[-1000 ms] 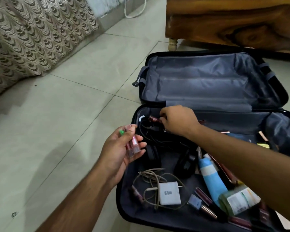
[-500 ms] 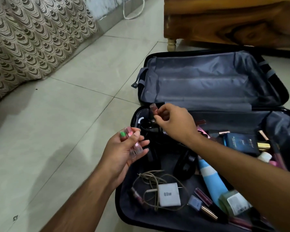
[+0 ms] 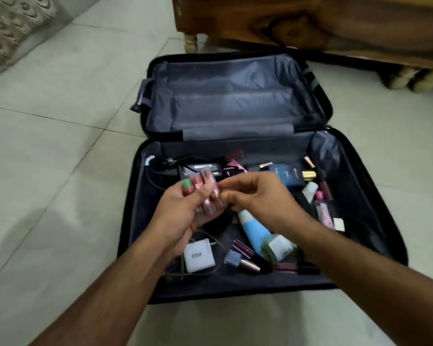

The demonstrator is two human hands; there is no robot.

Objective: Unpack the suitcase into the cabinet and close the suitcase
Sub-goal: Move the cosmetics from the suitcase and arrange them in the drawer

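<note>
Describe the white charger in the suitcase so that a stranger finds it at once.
Look in the open suitcase on the floor, in its nearer half, which holds the loose items. The white charger lies near the front left corner, just under the left hand. It is the only white square block, with grey printed characters and a beige cable around it.

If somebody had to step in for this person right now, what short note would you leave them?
Left hand: grips a bunch of small pink and clear cosmetic tubes.
Right hand: fingertips pinched at that bunch, seemingly adding a tube.
Black hard-shell suitcase: lies open on the tiled floor; far half looks empty.
Left to move: white square charger, blue and white tube, dark blue box, lip glosses, cables. No cabinet in view. Suitcase not yet closed.
</note>
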